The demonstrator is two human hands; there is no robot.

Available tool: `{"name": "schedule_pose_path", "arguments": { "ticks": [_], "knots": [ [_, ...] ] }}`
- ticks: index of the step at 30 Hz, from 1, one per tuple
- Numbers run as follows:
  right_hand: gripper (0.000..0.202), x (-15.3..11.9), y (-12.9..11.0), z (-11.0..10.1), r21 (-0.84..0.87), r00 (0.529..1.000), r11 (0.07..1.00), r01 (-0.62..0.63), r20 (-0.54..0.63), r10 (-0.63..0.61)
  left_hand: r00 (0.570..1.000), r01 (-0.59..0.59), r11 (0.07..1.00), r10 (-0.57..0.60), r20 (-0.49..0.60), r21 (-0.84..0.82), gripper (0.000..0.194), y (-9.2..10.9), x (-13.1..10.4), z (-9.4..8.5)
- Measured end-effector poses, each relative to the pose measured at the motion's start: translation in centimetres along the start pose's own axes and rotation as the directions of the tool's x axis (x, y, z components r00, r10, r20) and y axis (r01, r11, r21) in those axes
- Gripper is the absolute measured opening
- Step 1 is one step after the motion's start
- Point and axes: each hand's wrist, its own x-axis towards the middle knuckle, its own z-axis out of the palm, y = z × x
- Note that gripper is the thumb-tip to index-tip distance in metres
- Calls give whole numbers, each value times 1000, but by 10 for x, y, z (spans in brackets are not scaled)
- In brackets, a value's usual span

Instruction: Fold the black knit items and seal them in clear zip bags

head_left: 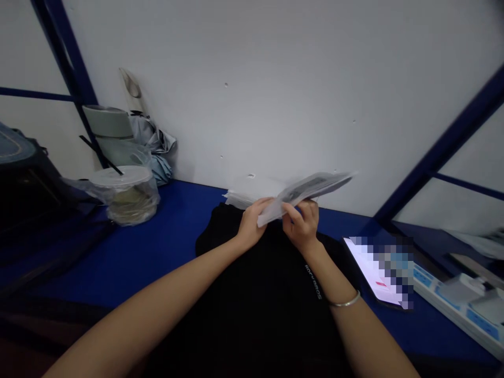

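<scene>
Both hands are raised over a black cloth item [268, 294] with white lettering, which hangs over the table's front edge. A thin whitish, see-through plastic packet [311, 188] is tilted up to the right, with a flat grey shape showing in it. My right hand [302, 223] is closed on the packet's lower edge, thumb and fingers pinching it. At the packet's left end is my left hand [254, 223], its fingers closed against the plastic and partly hidden behind it. A stack of white plastic sheets or bags [238, 199] lies just behind the black cloth.
On the blue table [185, 210], a lidded plastic-wrapped tub [132, 197] stands left, before a pale green container [108, 123] and a folded umbrella [155, 139]. A lit phone [372, 278] and a power strip [452, 302] lie right. A white wall [275, 94] rises behind.
</scene>
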Motion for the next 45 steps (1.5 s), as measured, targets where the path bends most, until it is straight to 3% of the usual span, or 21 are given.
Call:
{"name": "schedule_pose_path", "arguments": {
  "ticks": [2, 3, 6, 8, 12, 15, 17, 18, 20, 22, 23, 25, 27, 28, 30, 40, 45],
  "knots": [
    [41, 0, 0, 1, 6, 989, 990, -140, -56, 140, 984, 95, 995, -100, -150, -38, 25, -5, 3, -2],
    [47, 0, 1, 0, 0, 959, 964, -266, -100, 265, 956, 158, 986, -166, -241, -51, 26, -9, 6, -3],
    [56, -2, 2, -1, 27, 766, 779, -627, -157, 623, 874, 250, 965, -259, -412, -75, 28, -19, 12, -8],
    [59, -2, 0, -1, 129, 677, 675, -726, -38, 735, 854, 227, 969, -246, -458, -96, 30, -24, 14, -12],
    [44, 0, -7, 1, 340, 532, 430, -836, 317, 785, 858, 184, 969, -241, -453, -167, 35, -21, 15, -15],
    [24, 2, -11, 2, 373, 459, 325, -869, 364, 810, 826, 235, 933, -339, -451, -272, 36, -15, 18, -16],
    [16, 3, -13, 2, 384, 479, 354, -853, 302, 824, 793, 250, 915, -381, -475, -317, 37, -11, 20, -19],
    [13, 2, -14, 1, 392, 514, 400, -828, 248, 821, 775, 241, 921, -372, -511, -305, 37, -9, 21, -20],
    [9, 1, -15, -1, 385, 622, 541, -748, 124, 773, 739, 197, 963, -270, -617, -185, 39, -6, 21, -22],
    [6, 0, -15, -3, 329, 742, 695, -639, 26, 670, 757, 117, 992, -63, -650, 39, 35, -1, 18, -23],
    [3, 0, -15, -4, 298, 792, 755, -584, 2, 611, 793, 43, 985, 68, -606, 166, 33, 2, 16, -22],
    [6, 1, -14, -6, 261, 862, 834, -486, -15, 507, 862, -184, 904, 336, -378, 385, 28, 8, 10, -20],
    [15, 3, -14, -7, 265, 905, 873, -409, -6, 426, 859, -392, 780, 500, -109, 488, 21, 14, 5, -18],
    [19, 3, -14, -8, 273, 919, 884, -380, 9, 393, 846, -449, 732, 533, -22, 512, 18, 16, 4, -18],
    [25, 3, -14, -8, 292, 939, 893, -342, 59, 340, 840, -464, 684, 541, 36, 563, 15, 21, 3, -19],
    [34, 1, -16, -6, 351, 964, 899, -261, 145, 223, 788, -486, 580, 614, 40, 653, 17, 25, 7, -25],
    [29, 0, -18, -5, 334, 956, 896, -292, 128, 263, 834, -395, 616, 552, -15, 682, 18, 20, 9, -25]
  ]
}}
